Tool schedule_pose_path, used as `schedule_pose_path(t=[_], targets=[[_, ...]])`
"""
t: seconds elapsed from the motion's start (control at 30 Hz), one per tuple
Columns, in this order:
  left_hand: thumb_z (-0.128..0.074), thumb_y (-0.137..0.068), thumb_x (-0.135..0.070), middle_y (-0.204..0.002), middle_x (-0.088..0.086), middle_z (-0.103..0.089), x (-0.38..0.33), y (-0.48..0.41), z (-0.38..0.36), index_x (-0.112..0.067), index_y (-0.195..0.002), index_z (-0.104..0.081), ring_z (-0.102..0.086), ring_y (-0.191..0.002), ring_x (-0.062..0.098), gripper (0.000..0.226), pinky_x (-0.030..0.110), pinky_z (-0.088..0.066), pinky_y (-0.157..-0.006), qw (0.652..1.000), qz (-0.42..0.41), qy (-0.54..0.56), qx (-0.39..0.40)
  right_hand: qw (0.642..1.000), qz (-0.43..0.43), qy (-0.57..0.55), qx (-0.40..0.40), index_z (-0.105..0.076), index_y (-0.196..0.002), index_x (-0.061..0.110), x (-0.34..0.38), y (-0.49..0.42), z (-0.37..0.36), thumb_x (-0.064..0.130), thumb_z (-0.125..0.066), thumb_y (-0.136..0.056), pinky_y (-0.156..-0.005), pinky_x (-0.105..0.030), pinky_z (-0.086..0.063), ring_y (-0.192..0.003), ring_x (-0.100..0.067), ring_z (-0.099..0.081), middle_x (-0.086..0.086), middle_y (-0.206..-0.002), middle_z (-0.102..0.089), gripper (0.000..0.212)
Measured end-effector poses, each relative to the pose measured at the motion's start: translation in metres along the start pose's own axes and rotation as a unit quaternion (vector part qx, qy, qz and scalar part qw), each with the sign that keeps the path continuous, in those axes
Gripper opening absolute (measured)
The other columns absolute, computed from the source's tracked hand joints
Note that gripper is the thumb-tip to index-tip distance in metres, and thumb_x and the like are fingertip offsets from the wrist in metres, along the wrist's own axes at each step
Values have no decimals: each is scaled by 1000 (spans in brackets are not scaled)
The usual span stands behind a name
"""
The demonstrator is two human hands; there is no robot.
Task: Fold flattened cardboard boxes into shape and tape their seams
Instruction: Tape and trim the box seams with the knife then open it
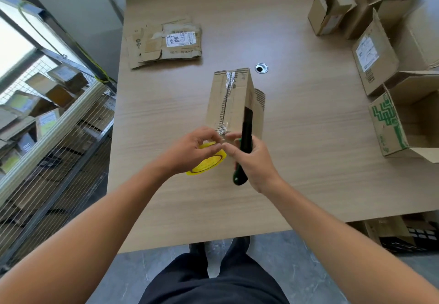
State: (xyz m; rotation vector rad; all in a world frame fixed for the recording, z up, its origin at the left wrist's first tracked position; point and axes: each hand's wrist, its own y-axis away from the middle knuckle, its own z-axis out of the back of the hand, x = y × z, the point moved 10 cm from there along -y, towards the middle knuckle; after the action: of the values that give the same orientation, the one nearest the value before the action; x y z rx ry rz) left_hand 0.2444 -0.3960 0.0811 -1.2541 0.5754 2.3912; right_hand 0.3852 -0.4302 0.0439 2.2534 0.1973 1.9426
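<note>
A folded brown cardboard box (231,100) stands on the wooden table (308,161), with clear tape running along its top seam. At the box's near end, my left hand (190,152) grips a yellow roll of clear tape (209,163), its fingers curled over the roll. My right hand (253,161) holds a black and green utility knife (244,144) upright against the box's right side. Its thumb and forefinger pinch toward the tape end at the seam. A stack of flattened boxes (166,42) lies at the far left of the table.
Several assembled open boxes (380,54) stand along the table's right side, one with green print (389,125). A round cable hole (261,68) sits behind the box. A wire cage cart (47,125) holding boxes stands at the left. More cardboard lies on the floor at right.
</note>
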Motion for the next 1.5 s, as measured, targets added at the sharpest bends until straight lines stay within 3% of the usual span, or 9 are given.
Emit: schedule_pose_path(t=[0.13,0.23,0.33,0.4,0.57,0.73,0.87,1.2,1.5], targets=[[-63,-97,-30,-107,-4,-59,-12,11,-4,-24,-97,-66,-59,-108,16,7,43,-45,-101,1000,8,-3,5,999,16,43,9,-74,-87,11,15,15,-5,22,-82,-85,-56,-25,-40,-55,-7,-49,13,-62,-59,14],[-57,-101,-19,-105,-9,-59,-19,23,-3,-30,-99,-66,-57,-105,9,14,32,-45,-96,1000,20,11,-9,994,42,95,13,-70,-81,9,32,18,-4,17,-78,-89,-57,-21,-37,-58,-4,-46,16,-61,-54,14],[-52,-102,-29,-113,-15,-68,-27,40,-14,-29,-123,-64,-62,-106,3,25,18,-46,-90,992,32,118,23,996,39,74,13,-65,-82,15,45,23,1,20,-74,-91,-59,-23,-40,-60,-7,-47,14,-64,-54,13],[-54,-98,-38,-116,0,-72,-19,55,-25,-26,-138,-53,-66,-104,12,42,26,-49,-93,975,74,205,30,999,20,48,1,-64,-80,19,48,28,6,20,-72,-89,-58,-28,-41,-60,-12,-47,9,-63,-52,12],[-60,-92,-37,-76,4,-67,-13,74,-27,-15,-116,-65,-61,-67,14,33,26,-50,-66,946,79,316,-6,998,-45,26,27,-63,-76,24,41,48,-1,25,-74,-83,-52,-30,-43,-54,-18,-47,-3,-63,-52,13],[-63,-95,-46,-67,8,-66,-39,77,-12,-28,-124,-57,-59,-54,23,34,28,-50,-53,967,-8,251,41,994,13,102,-27,-54,-84,7,68,54,-10,11,-70,-94,-60,-34,-42,-61,-19,-47,-6,-69,-50,19],[-55,-99,-47,-55,-1,-58,-9,77,21,-28,-122,-56,-50,-40,15,30,24,-44,-45,999,35,36,22,989,89,27,-119,-54,-77,20,98,59,-14,17,-72,-88,-56,-28,-43,-57,-17,-46,-4,-66,-51,20],[-53,-98,-53,-73,-10,-73,53,59,64,-42,-96,-60,-59,-43,16,13,21,-43,-47,982,48,-125,133,959,38,59,-273,-57,-78,25,19,69,-16,25,-71,-90,-66,-39,-47,-63,-14,-56,1,-70,-59,19],[-46,-98,-60,-67,-12,-71,103,-29,49,-59,-149,-20,-60,-39,5,57,27,-56,-69,974,52,-198,97,926,17,182,-329,-51,-76,21,-9,-3,16,26,-70,-93,-61,-27,-40,-60,-9,-43,12,-66,-47,25]])
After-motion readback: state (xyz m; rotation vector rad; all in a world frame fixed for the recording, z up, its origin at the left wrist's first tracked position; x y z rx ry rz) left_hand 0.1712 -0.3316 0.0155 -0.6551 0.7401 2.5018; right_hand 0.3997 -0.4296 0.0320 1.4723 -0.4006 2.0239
